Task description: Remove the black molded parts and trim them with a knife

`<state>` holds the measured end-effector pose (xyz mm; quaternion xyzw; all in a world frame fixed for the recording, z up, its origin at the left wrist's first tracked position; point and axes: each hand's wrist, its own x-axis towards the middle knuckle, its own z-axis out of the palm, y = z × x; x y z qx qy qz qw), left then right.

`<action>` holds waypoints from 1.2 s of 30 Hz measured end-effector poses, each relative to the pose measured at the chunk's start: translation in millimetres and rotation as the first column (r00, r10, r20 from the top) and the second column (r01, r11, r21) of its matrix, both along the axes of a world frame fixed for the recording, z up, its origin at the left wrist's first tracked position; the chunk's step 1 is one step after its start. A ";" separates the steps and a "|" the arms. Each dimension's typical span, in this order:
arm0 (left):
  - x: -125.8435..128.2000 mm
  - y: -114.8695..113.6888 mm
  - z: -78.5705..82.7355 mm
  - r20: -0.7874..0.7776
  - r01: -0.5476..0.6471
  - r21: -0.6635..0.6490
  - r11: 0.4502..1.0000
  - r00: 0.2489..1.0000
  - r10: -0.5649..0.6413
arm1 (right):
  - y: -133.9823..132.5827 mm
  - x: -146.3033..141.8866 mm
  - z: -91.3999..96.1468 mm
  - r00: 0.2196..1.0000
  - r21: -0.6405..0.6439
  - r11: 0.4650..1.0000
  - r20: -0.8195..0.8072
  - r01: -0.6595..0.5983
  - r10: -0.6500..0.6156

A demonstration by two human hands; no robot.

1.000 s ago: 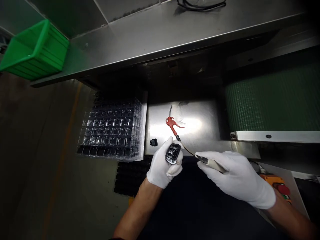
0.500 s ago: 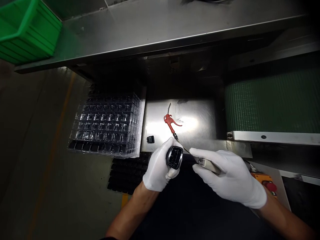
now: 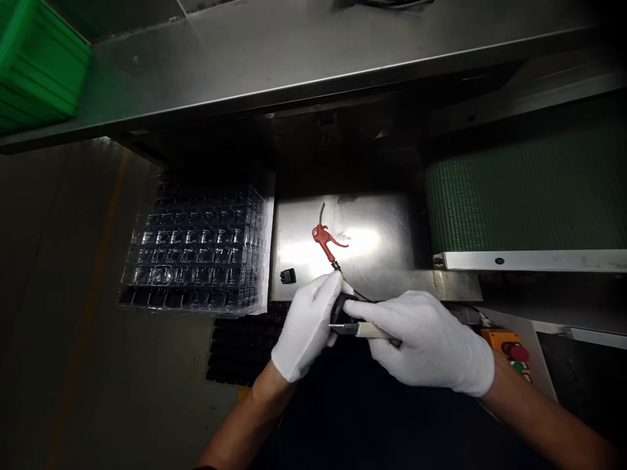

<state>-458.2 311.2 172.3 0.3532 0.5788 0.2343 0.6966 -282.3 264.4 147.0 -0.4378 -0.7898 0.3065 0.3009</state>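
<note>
1. White matt cloth gloves on left hand [image 3: 306,326] and right hand [image 3: 426,339].
2. Left grips a black part [image 3: 341,305], plastic; right's tool [image 3: 367,329] is pale smooth metal.
3. Steel plate [image 3: 386,228] gleams, glossy.
4. Tray [image 3: 196,254]: clear shiny plastic.

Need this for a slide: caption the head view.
Gloved left hand holds a black part; right hand holds a metal tool at it.
</note>
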 end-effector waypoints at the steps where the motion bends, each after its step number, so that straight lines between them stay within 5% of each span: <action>1: 0.8 1.5 0.9 -0.006 -0.022 0.019 1.000 1.000 0.022 | -1.5 -1.6 -0.1 1.000 -0.024 1.000 -0.001 -0.018 0.018; 8: 1.4 3.3 -2.1 -0.055 0.015 -0.078 0.997 0.998 -0.019 | -8.8 -11.2 -1.1 0.993 -0.035 0.998 -0.110 -0.045 0.040; 15: -6.4 -2.7 -10.6 0.246 0.030 -0.143 0.989 0.969 0.006 | -11.0 -8.5 10.2 0.929 -0.096 0.995 -0.369 -0.013 -0.023; 20: -8.3 -2.4 -9.1 0.184 0.027 -0.104 0.994 0.983 -0.007 | -10.2 -7.5 11.5 0.934 -0.056 0.981 -0.300 0.187 -0.195; 25: -7.4 -5.3 -9.1 0.090 0.071 -0.020 0.997 0.994 -0.069 | -4.6 -13.8 6.0 0.880 -0.133 0.910 -0.232 0.393 -0.414; 32: -2.2 -7.7 -15.3 0.244 0.076 -0.138 0.987 0.969 -0.041 | 4.0 -15.2 6.4 0.819 -0.479 0.812 -0.279 0.333 -0.501; 34: -0.7 -6.6 -18.5 0.276 0.048 -0.187 0.981 0.961 0.005 | 12.0 -10.7 -13.8 0.798 -0.513 0.753 -0.195 0.412 -0.570; 36: -1.1 -5.0 -22.7 0.293 -0.014 -0.224 0.974 0.953 0.082 | 23.3 -3.4 -53.5 0.784 -0.558 0.654 -0.012 0.510 -0.621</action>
